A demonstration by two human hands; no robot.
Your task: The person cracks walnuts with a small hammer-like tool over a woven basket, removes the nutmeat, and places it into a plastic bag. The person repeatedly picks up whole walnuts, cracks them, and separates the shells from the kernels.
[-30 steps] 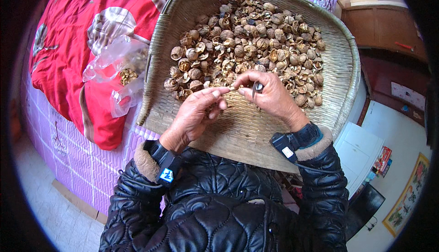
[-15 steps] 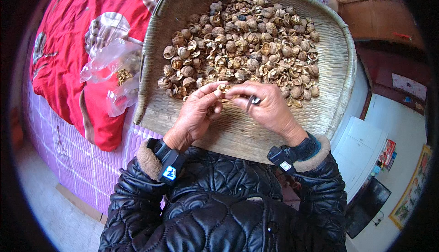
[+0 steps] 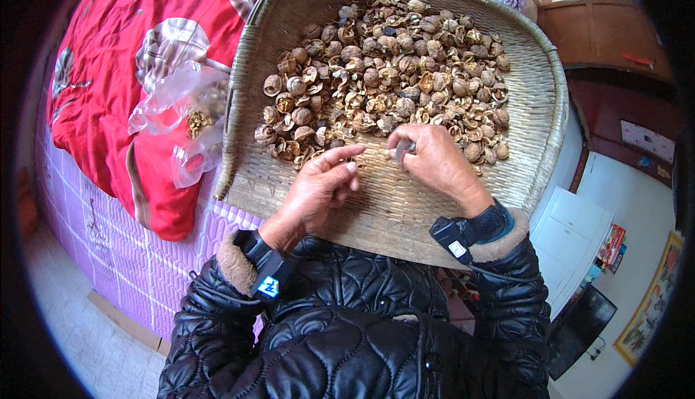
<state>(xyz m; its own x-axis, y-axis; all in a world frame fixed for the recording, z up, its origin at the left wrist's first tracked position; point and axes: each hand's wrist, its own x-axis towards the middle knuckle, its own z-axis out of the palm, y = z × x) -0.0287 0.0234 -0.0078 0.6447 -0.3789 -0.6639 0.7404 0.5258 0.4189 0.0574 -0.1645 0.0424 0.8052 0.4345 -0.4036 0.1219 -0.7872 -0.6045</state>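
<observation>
A broad woven basket point(image 3: 532, 120) lies before me, holding a heap of walnuts point(image 3: 376, 77), whole ones mixed with cracked shells. Over its near part is my left hand point(image 3: 318, 187), index finger and thumb stretched out and apart. Its lower fingers curl inward, so the palm is hidden. My right hand point(image 3: 438, 164) is closed around a small grey metal tool point(image 3: 407, 147) at the near edge of the heap; its tip and full shape are hidden. The two hands are apart, with loose bits of shell on the weave between them.
Left of the basket, a clear plastic bag point(image 3: 190, 145) with walnut kernels point(image 3: 198, 123) rests on a red patterned cloth point(image 3: 108, 138). Beneath is a purple quilted cover point(image 3: 130, 269). A white cabinet point(image 3: 572, 229) stands at the right.
My hands were together at a piece of walnut shell and have parted. The right hand has moved right toward the heap, the left slightly down; the piece no longer shows between them.
</observation>
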